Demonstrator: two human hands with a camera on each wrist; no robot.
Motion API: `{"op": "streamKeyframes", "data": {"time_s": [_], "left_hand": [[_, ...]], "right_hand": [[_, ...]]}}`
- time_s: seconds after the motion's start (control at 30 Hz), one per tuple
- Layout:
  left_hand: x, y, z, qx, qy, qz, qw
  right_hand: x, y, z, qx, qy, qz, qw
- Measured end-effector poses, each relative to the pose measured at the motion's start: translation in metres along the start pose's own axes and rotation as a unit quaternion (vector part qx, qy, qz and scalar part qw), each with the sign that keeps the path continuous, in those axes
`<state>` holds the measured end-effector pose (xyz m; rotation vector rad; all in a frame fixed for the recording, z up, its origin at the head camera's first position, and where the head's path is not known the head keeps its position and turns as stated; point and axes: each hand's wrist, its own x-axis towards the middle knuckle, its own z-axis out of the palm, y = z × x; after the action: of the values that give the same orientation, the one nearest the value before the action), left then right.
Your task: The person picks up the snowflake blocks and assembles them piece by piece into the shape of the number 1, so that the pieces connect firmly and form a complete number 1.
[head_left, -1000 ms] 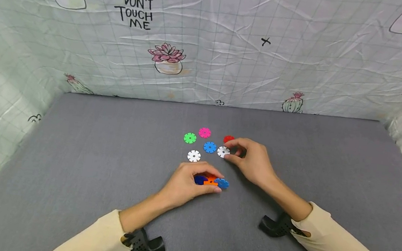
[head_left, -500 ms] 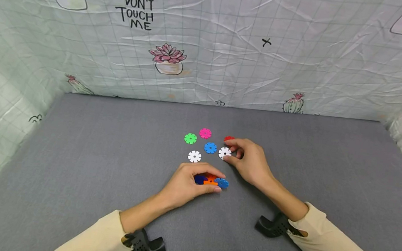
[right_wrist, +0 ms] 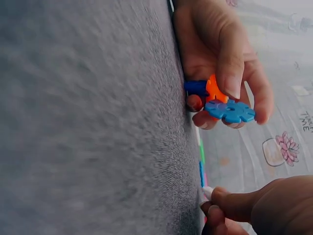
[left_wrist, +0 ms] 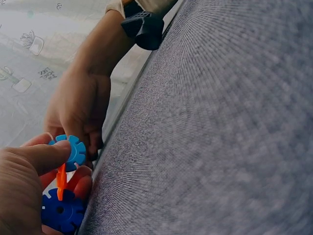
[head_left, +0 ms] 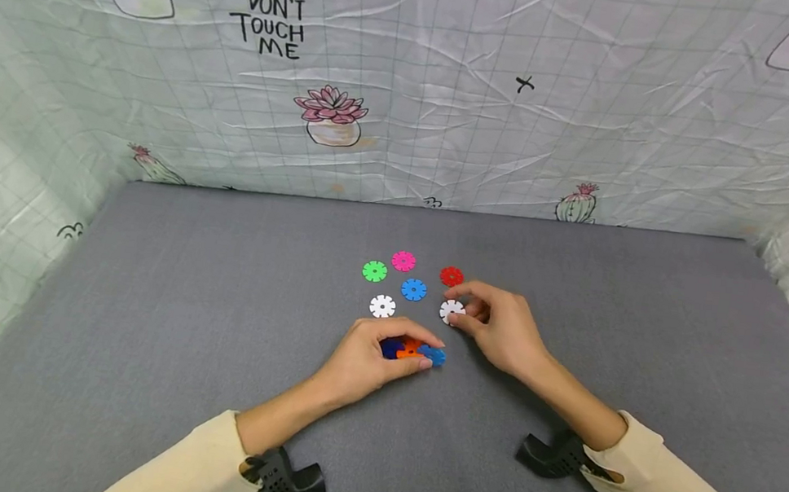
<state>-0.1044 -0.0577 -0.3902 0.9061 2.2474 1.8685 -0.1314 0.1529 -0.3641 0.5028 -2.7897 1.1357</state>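
White disc [head_left: 449, 310] has shifted toward us, pinched in our right grip [head_left: 508, 334], seemingly picked out; our left grip [head_left: 368, 358] pinches the joined discs [head_left: 410, 351].

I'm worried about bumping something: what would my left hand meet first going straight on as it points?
Probably the white disc that the right hand pinches, though depth is hard to judge.

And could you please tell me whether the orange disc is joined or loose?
Joined: the orange disc sits slotted between the light blue disc and the dark blue disc.
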Motion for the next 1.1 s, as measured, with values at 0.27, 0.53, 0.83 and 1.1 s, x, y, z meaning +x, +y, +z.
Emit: {"op": "streamKeyframes", "data": {"time_s": [0.27,0.53,0.83,1.1], "left_hand": [[0.0,0.001,0.0,-0.002,0.004,-0.015,0.9999],[0.001,0.0,-0.001,0.013,0.03,-0.02,0.9993],[0.001,0.001,-0.001,0.013,0.033,-0.016,0.9992],[0.0,0.001,0.0,0.008,0.036,-0.014,0.9992]], "right_hand": [[-0.015,-0.002,-0.011,0.045,-0.028,0.02,0.9984],[-0.032,-0.01,-0.019,0.169,-0.073,0.092,0.9786],[-0.043,-0.011,-0.013,0.275,-0.075,0.138,0.9485],[-0.045,-0.011,-0.006,0.339,-0.089,0.15,0.9247]]}}
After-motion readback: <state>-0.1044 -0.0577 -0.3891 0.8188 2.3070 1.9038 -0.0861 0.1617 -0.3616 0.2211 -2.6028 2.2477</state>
